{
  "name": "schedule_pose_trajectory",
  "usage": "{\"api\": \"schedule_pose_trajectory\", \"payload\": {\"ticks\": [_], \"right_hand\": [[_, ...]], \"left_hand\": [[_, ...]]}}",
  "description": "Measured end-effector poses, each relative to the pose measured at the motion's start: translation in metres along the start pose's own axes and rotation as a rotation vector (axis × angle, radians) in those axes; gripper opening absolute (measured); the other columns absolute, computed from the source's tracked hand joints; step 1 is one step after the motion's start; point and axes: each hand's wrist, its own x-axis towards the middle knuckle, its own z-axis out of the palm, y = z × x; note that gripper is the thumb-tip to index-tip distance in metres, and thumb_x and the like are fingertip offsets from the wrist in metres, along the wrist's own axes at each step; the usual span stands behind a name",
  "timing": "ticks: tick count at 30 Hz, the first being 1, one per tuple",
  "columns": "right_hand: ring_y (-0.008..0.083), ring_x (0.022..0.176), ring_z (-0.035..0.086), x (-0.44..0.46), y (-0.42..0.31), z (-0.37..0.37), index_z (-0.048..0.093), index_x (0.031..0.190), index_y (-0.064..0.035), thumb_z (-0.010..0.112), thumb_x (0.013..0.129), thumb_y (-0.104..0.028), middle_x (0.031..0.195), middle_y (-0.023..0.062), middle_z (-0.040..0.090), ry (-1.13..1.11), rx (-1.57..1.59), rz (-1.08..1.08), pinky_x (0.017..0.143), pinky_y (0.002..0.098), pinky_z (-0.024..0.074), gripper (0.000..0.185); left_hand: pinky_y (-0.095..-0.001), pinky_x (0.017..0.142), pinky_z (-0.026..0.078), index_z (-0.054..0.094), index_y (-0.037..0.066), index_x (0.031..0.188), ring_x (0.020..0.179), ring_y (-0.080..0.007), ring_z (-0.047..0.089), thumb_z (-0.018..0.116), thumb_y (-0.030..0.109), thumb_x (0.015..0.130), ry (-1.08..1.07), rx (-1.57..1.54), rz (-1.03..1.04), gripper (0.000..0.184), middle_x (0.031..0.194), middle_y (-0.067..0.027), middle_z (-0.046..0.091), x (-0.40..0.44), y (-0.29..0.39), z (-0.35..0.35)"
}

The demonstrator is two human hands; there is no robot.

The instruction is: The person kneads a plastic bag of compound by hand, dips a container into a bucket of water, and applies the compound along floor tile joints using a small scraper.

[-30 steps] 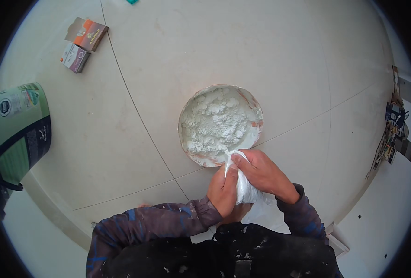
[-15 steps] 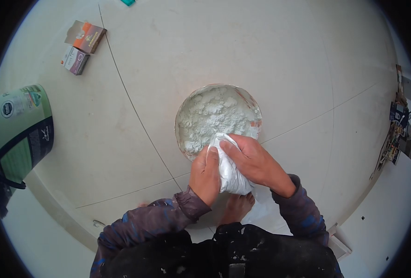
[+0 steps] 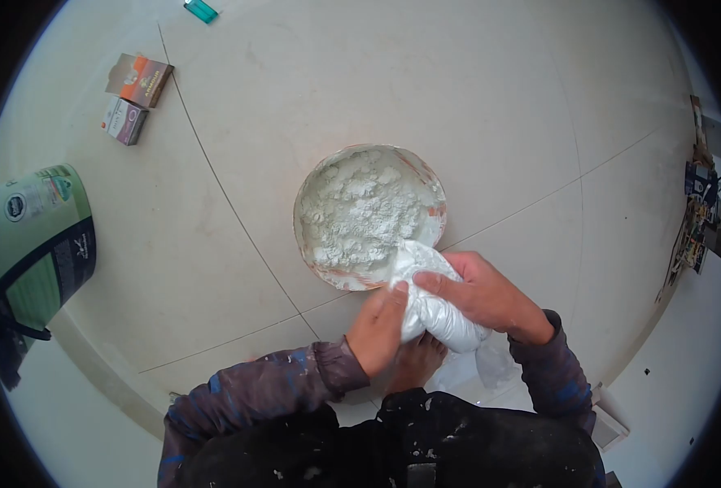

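Bag [image 3: 438, 309] gripped w/ both hands [image 3: 430, 307] at bowl's [image 3: 302, 244] near rim, open floor [image 3: 491, 106] beyond.

The left hand [image 3: 377, 329] and right hand [image 3: 495, 294] are gripping a white bag [image 3: 444, 317] at a bowl [image 3: 297, 221] of powder [image 3: 364, 213]; a green container [image 3: 41, 232] is sitting near the left edge of the floor [image 3: 491, 106].
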Motion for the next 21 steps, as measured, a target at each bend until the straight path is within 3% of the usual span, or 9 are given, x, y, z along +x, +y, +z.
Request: {"api": "schedule_pose_trajectory", "payload": {"ticks": [4,8,12,17,20,21], "right_hand": [[0.0076,0.083,0.061,-0.002,-0.008,-0.001,0.069,0.111,0.0042,0.060,0.102,-0.028,0.091,0.0030,0.070,-0.009,-0.129,-0.013,0.076,0.0289,0.0519,0.034],[0.0079,0.075,0.057,0.001,-0.009,-0.002,0.068,0.099,0.0051,0.055,0.103,-0.028,0.084,0.0023,0.068,0.027,-0.197,-0.045,0.069,0.0313,0.0497,0.036],[0.0091,0.074,0.058,0.008,0.001,-0.003,0.068,0.098,0.0060,0.053,0.104,-0.027,0.080,0.0039,0.067,0.027,-0.159,-0.031,0.070,0.0317,0.0500,0.036],[0.0159,0.080,0.062,0.015,0.007,0.007,0.065,0.105,0.0069,0.050,0.104,-0.027,0.089,0.0106,0.070,-0.052,-0.188,-0.147,0.077,0.0354,0.0501,0.037],[0.0202,0.078,0.060,0.019,0.002,0.012,0.063,0.101,0.0077,0.048,0.105,-0.028,0.088,0.0152,0.068,-0.057,-0.234,-0.174,0.077,0.0384,0.0489,0.039],[0.0212,0.074,0.059,0.024,0.006,0.012,0.062,0.097,0.0080,0.048,0.105,-0.030,0.084,0.0166,0.067,-0.056,-0.266,-0.204,0.075,0.0390,0.0486,0.041]], "left_hand": [[-0.0252,0.043,0.030,0.058,0.009,0.098,0.049,-0.0089,0.042,0.040,0.038,0.109,-0.064,-0.124,-0.174,0.036,0.070,0.0002,0.053,0.010,-0.012,-0.002],[-0.0252,0.043,0.029,0.057,0.009,0.101,0.050,-0.0087,0.042,0.039,0.038,0.109,-0.066,-0.215,-0.031,0.035,0.072,0.0002,0.053,0.009,-0.019,0.005],[-0.0252,0.042,0.030,0.056,0.009,0.104,0.052,-0.0082,0.043,0.039,0.038,0.109,-0.040,-0.207,-0.078,0.034,0.075,-0.0004,0.054,0.006,-0.011,-0.004],[-0.0256,0.044,0.033,0.057,0.007,0.106,0.054,-0.0092,0.046,0.039,0.039,0.109,-0.165,-0.176,-0.130,0.036,0.076,-0.0014,0.055,-0.004,-0.005,-0.022],[-0.0263,0.052,0.040,0.058,0.005,0.109,0.061,-0.0105,0.051,0.038,0.039,0.110,-0.091,-0.085,-0.098,0.040,0.080,-0.0025,0.058,-0.011,0.004,-0.024],[-0.0243,0.057,0.041,0.059,0.006,0.112,0.067,-0.0073,0.052,0.039,0.041,0.110,-0.049,-0.098,-0.054,0.041,0.083,0.0002,0.059,-0.011,0.003,-0.026]]}}
